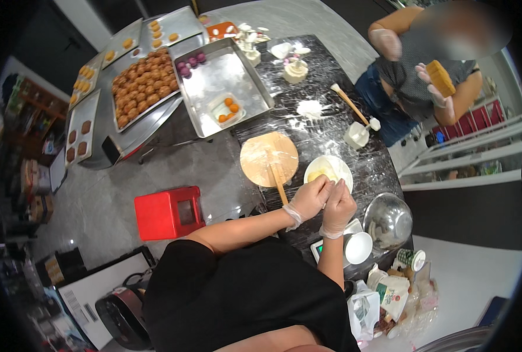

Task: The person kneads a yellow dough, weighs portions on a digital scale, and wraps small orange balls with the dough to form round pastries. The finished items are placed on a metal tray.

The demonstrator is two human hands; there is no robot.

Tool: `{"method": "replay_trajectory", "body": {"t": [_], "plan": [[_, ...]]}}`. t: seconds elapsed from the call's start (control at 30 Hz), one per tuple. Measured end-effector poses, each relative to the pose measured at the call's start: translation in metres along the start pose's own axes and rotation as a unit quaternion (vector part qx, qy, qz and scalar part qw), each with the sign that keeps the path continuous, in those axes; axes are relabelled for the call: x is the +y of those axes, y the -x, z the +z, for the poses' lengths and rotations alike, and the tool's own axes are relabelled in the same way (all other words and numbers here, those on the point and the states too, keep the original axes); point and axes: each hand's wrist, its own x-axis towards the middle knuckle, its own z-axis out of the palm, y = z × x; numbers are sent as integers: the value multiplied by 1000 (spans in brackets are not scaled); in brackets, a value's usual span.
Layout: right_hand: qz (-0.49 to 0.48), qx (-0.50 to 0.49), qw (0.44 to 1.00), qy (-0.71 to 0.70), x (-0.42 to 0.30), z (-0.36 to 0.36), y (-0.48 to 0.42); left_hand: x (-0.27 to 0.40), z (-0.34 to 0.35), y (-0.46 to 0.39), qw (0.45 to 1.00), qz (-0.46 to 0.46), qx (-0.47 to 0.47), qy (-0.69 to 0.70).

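My left hand [310, 198] and my right hand [339, 210], both in thin clear gloves, meet with bent fingers over the near edge of a white bowl [348, 170]. Pale yellow, dough-like stuff [317, 173] lies in this bowl. Whatever may be between my fingertips is hidden by the fingers. To the left of the bowl sits a floured round wooden board [256, 160], with a wooden stick or handle [279, 187] running towards me. Under my right forearm is a digital scale [316, 251], beside a smaller white bowl [358, 247].
A metal bowl [388, 220] stands at the right. Further off are flour [310, 109], a brush [349, 101], moulds [295, 71] and a steel tray [217, 70]. Browned balls [146, 83] fill another tray. Across the table a person holds a yellow block [440, 78]. A red stool [160, 215] is left.
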Motion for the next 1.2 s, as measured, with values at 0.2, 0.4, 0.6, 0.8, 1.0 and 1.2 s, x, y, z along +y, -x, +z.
{"method": "replay_trajectory", "body": {"t": [0.2, 0.4, 0.6, 0.8, 1.0, 1.2], "plan": [[50, -58, 996, -52, -12, -20, -3, 24, -6, 4, 994, 45, 95, -26], [-36, 16, 999, -26, 14, 6, 13, -10, 7, -6, 989, 23, 127, -74], [141, -32, 953, -266, 24, -3, 2, 10, 19, 21, 995, -57, 37, -70], [235, -69, 880, -406, 15, 2, 0, 11, 1, 15, 970, -101, 11, 219], [365, -96, 784, -494, -16, -12, -19, 38, -42, -1, 965, -162, -6, 207], [-25, -74, 993, -86, -10, 16, -35, 19, -97, -26, 933, -261, -95, 229]]}}
